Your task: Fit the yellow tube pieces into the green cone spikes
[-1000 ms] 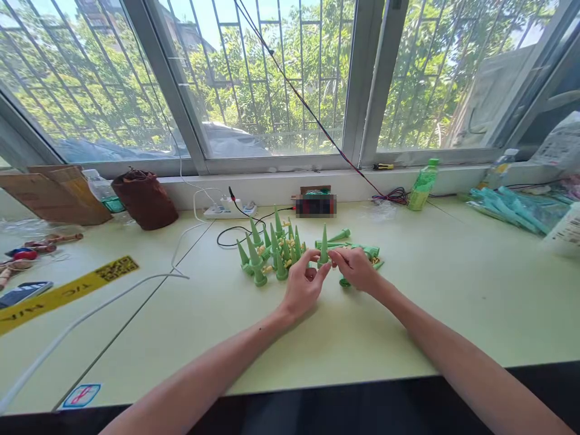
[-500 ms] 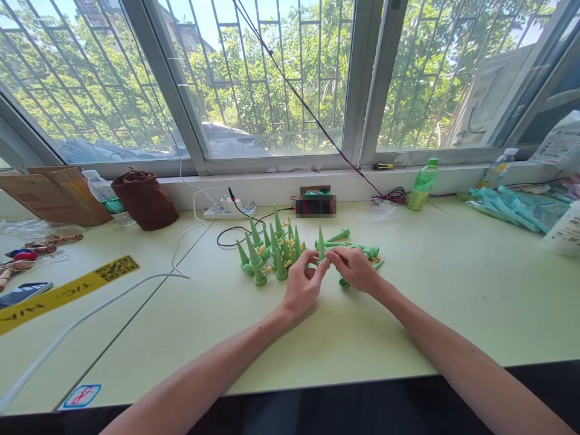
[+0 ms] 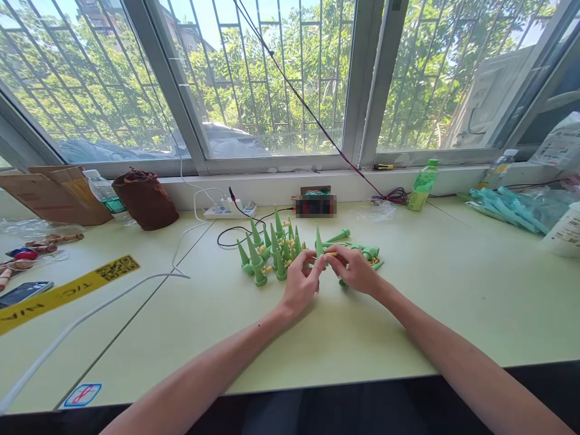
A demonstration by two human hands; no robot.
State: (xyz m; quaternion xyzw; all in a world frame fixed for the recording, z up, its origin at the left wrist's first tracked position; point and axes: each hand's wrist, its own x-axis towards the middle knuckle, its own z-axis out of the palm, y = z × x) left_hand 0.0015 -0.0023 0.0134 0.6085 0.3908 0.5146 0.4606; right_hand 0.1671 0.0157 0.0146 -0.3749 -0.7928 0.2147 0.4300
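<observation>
My left hand [image 3: 299,283] is closed round the lower part of a green plant watering spike [image 3: 319,239], whose tapered tip points up. At its right side, my right hand [image 3: 357,273] pinches a small yellow valve [image 3: 331,254] near the spike's base; whether it touches the spike is hidden by fingers. To the left stands a cluster of green watering spikes [image 3: 255,261], several with yellow valves fitted. Behind and beside my right hand lie loose green spikes [image 3: 339,235], with small yellow pieces [image 3: 375,261] partly hidden among them.
A power strip [image 3: 215,212] with cables and a blurred box [image 3: 316,207] stand at the back. A green bottle [image 3: 423,186] is back right, near plastic bags [image 3: 507,208]. A brown pouch [image 3: 147,199] sits left of a white cable [image 3: 136,281].
The spike in my left hand has shifted slightly left and tilted a little. The yellow valve now shows between my right fingers, which have drawn slightly to the right.
</observation>
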